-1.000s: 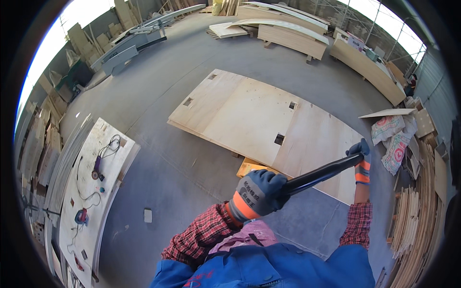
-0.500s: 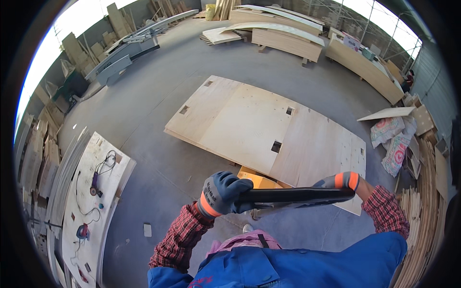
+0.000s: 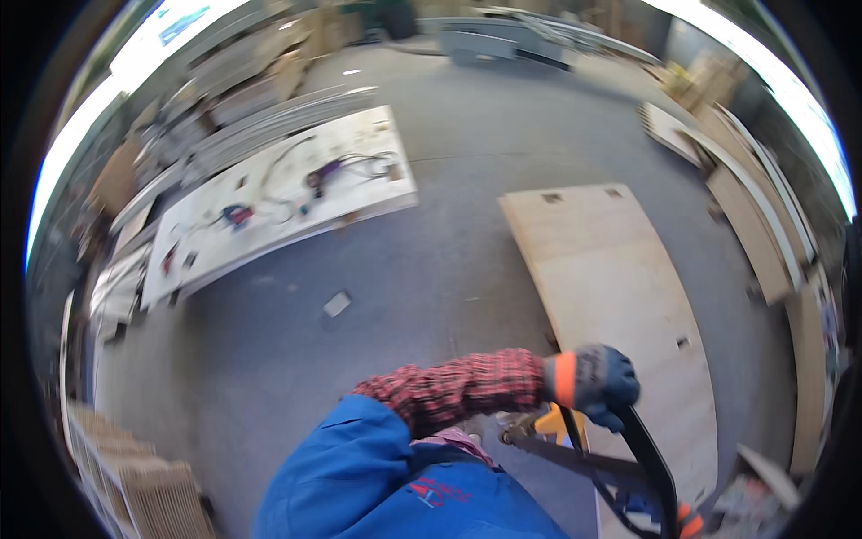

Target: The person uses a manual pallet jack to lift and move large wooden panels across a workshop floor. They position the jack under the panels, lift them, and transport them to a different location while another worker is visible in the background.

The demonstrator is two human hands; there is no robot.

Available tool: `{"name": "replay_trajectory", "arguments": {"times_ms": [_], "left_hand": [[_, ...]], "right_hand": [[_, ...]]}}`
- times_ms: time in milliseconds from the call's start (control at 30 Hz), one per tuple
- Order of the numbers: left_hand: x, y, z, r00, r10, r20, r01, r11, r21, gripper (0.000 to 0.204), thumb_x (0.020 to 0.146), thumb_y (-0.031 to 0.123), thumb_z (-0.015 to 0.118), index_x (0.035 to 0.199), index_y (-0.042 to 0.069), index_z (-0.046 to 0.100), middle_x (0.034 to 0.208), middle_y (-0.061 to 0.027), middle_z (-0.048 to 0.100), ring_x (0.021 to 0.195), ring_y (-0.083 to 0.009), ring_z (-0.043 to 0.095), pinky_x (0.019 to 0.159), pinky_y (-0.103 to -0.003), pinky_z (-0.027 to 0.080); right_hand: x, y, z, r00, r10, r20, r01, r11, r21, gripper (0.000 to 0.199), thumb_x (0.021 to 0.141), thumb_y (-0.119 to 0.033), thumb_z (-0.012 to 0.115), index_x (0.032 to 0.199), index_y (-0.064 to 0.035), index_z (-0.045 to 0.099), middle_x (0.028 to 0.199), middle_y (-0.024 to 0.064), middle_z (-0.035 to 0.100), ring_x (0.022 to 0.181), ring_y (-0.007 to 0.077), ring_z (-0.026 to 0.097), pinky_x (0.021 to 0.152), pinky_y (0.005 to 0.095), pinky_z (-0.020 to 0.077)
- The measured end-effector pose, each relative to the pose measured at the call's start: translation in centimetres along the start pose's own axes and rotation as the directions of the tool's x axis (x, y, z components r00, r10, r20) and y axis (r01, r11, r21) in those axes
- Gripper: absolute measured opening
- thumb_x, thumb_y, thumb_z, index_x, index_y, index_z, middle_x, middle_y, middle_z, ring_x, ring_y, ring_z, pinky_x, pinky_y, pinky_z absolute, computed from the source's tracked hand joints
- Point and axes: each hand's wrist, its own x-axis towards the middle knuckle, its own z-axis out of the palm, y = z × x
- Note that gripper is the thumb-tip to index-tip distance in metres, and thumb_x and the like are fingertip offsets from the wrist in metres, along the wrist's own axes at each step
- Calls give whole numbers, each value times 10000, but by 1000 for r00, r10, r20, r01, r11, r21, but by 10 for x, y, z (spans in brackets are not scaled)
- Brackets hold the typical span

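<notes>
In a grey-blue work glove with an orange cuff, my left hand is closed round the upper end of the black loop handle of what looks like a pallet jack. My right hand, gloved alike, is at the handle's other end near the lower edge; the handle partly hides it, but its fingers appear wrapped. From the handle a bar runs left to the jack's yellow body, beside and partly under a large plywood panel. Cut-out holes show in the panel.
On the left, a low white board stack carries a purple power tool, a red-and-blue tool and cords. A small pale rectangular piece lies on the floor. Wooden structures line the right; corrugated sheets stand lower left.
My view has turned left, so the panel and the far structures sit further right. The handle has swung from crosswise to steeply slanted at my right, with both hands on it.
</notes>
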Motion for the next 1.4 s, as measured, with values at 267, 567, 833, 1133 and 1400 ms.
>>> {"name": "replay_trajectory", "arguments": {"times_ms": [267, 567, 833, 1133, 1400], "left_hand": [[16, 0, 44, 970, 219, -108, -219, 976, 15, 436, 867, 569, 606, 736, 155, 643, 686, -113, 619, 652, -340, 607, 567, -464, 473], [27, -16, 34, 997, -81, -11, 81, 996, -27, 450, 657, 541, 734, 720, 98, 680, 719, -143, 636, 711, -377, 617, 632, -477, 492], [27, -8, 31, 1000, -15, -17, 14, 997, -74, 465, 740, 570, 722, 796, 119, 624, 731, -100, 607, 712, -341, 601, 631, -438, 492], [25, -3, 24, 1000, 2, 18, 0, 994, -110, 345, 698, 274, 813, 914, 60, 652, 726, -113, 622, 704, -297, 608, 648, -401, 477], [-4, 46, 8, 995, 29, -94, -41, 991, -125, 369, 746, 340, 781, 913, 45, 635, 816, -124, 658, 749, -327, 605, 680, -396, 478]], "right_hand": [[63, -48, 53, 989, -135, -64, 120, 973, -195, 446, 943, -283, 596, 1354, -126, 524, 983, 28, 648, 780, 115, 581, 705, 268, 495], [26, -25, 17, 942, -240, -234, 206, 965, -162, 488, 953, -258, 584, 1412, -141, 465, 903, 28, 640, 702, 121, 560, 654, 281, 491], [-45, 50, -13, 837, -336, -431, 316, 941, -120, 532, 962, -237, 572, 1462, -155, 413, 832, 29, 633, 633, 126, 542, 610, 293, 487], [-48, 32, 10, 730, -638, -245, 66, 423, -904, 888, 792, -5, 608, 1537, -86, 132, 708, 200, 652, 582, 305, 647, 576, 409, 502], [-106, 9, 93, 628, -712, -314, -215, 229, -949, 637, 897, -133, 507, 1491, -178, 283, 622, 125, 591, 530, 313, 598, 501, 442, 465]]}}
